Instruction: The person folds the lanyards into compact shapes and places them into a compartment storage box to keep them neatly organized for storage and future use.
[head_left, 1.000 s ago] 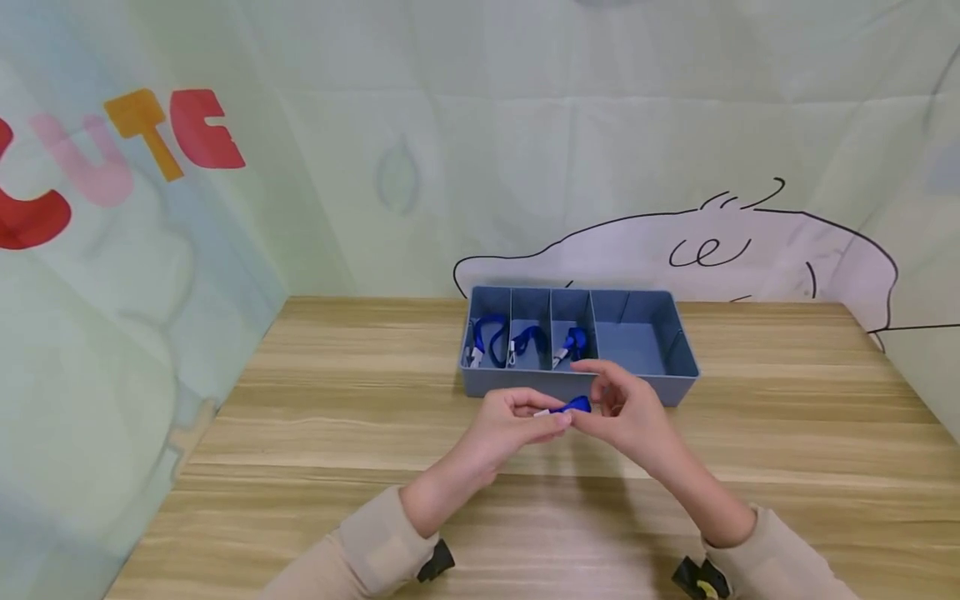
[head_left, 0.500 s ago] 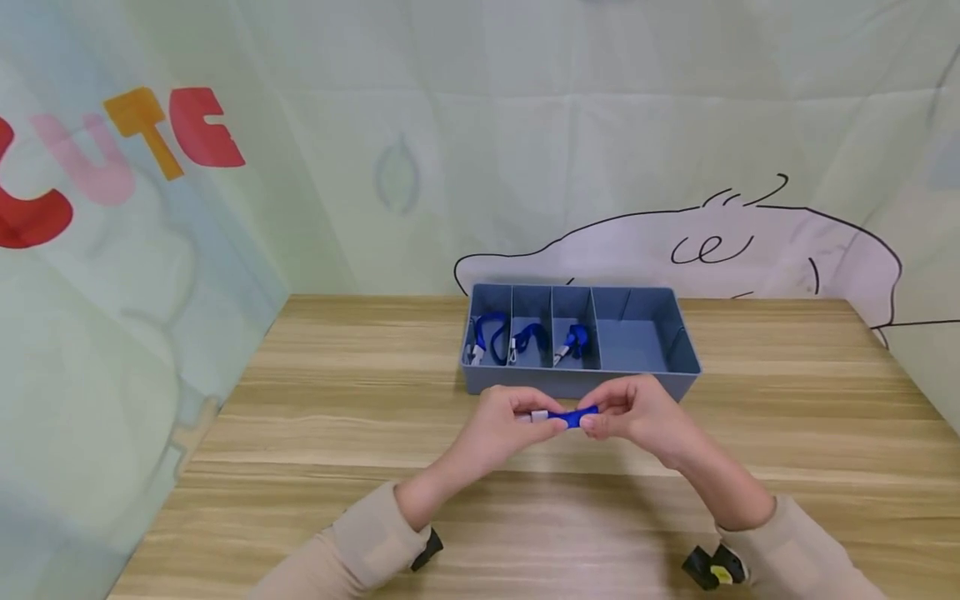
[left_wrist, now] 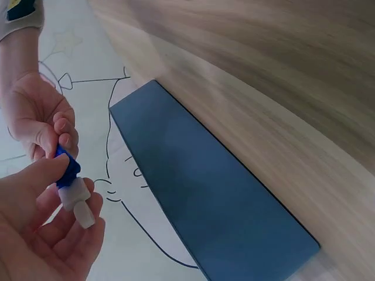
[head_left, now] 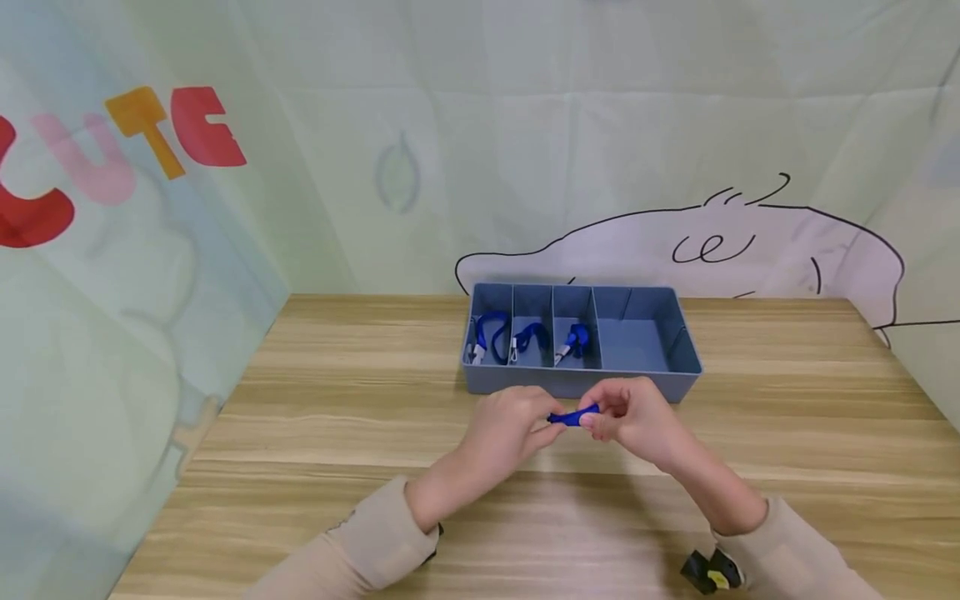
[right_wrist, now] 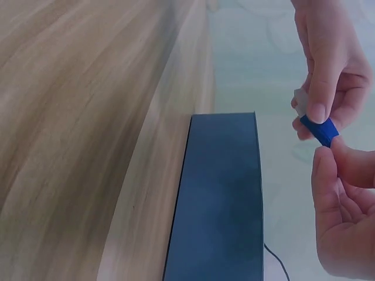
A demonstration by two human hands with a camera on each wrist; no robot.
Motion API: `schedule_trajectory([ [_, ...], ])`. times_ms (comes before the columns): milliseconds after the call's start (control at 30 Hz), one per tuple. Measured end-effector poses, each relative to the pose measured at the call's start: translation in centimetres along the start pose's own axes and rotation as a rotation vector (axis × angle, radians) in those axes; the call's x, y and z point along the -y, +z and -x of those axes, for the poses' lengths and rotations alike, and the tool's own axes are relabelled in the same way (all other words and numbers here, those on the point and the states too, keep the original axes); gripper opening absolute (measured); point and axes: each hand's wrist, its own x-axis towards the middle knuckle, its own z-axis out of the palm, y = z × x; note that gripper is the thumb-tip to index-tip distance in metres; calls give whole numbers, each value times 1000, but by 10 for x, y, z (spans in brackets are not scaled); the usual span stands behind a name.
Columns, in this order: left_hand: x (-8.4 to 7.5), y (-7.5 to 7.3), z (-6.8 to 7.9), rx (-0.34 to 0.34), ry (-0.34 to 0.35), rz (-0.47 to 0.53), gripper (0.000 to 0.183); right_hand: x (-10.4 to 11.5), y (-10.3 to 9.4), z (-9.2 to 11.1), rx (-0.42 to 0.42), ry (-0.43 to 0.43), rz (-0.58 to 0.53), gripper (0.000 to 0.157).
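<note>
A folded blue lanyard (head_left: 574,417) is held between both hands, just in front of the box. My left hand (head_left: 501,429) pinches its left end between thumb and fingers. My right hand (head_left: 633,423) pinches the opposite end with thumb and fingertips. From the left wrist view, a white plastic end piece (left_wrist: 75,193) sticks out of the lanyard beneath the left thumb, over the curled fingers. Seen from the right wrist, only a short blue stretch of strap (right_wrist: 320,130) shows between the two hands; the rest is covered by fingers.
Behind the hands stands a blue-grey divided box (head_left: 540,383). Its three narrow compartments each contain a blue lanyard: left (head_left: 492,333), middle (head_left: 534,336) and right (head_left: 576,340). A wider compartment (head_left: 633,343) lies at the right. The wooden table (head_left: 360,417) meets a printed cloth backdrop (head_left: 420,150).
The right hand's raised fingers have come down onto the lanyard, which is now stretched straighter between the hands. My left hand has turned, hiding the white end piece from the head view.
</note>
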Motion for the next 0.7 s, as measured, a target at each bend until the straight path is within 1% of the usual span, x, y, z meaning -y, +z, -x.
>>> schedule_trajectory([
  [33, 0, 0, -1, -1, 6, -9, 8, 0, 0, 0, 1, -7, -3, 7],
  [167, 2, -2, -3, 18, 13, 20, 8, -2, -3, -1, 5, -15, -22, 9],
  [333, 2, -2, -6, 80, 25, 24, 11, -4, -5, -1, 22, -25, -20, 11],
  [400, 2, -2, -6, 109, 14, 33, 12, -5, -6, -1, 26, -34, -6, 11],
  [533, 2, -3, -9, 156, -28, 77, 14, -10, -6, -3, 24, -47, 38, 14],
  [700, 5, 0, -11, 175, -56, 91, 15, -17, -8, -6, 37, -84, 77, 19],
])
